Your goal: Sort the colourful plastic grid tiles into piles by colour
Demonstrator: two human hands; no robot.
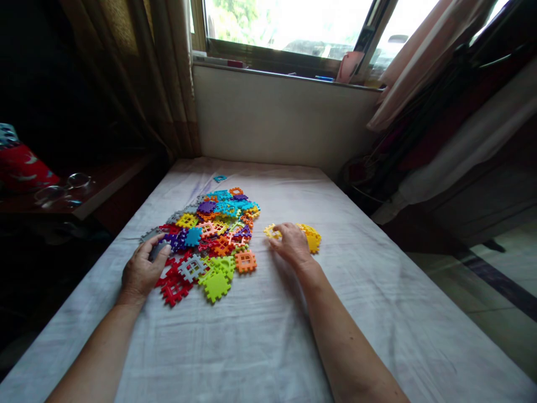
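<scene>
A heap of colourful plastic interlocking tiles point(193, 237) with notched edges lies on the cloth-covered surface. At the heap's left edge my left hand point(140, 270) is closed, thumb and fingers around a grey interlocking tile point(156, 250). My right hand point(291, 243) is to the right of the heap, its fingers curled down at a pale yellow window tile point(272, 230); the fingertips are partly hidden. Just beyond that hand several yellow tiles point(311, 238) lie together. Lime green tiles point(217, 285), red tiles point(175, 291) and an orange window tile point(245, 261) form the heap's near side.
One blue tile point(220, 178) lies apart near the far edge of the white cloth point(268, 341). On a dark side table point(109, 179) at left are eyeglasses point(79, 180) and a red patterned container point(25, 165). A low wall and window stand behind; clothes hang at right.
</scene>
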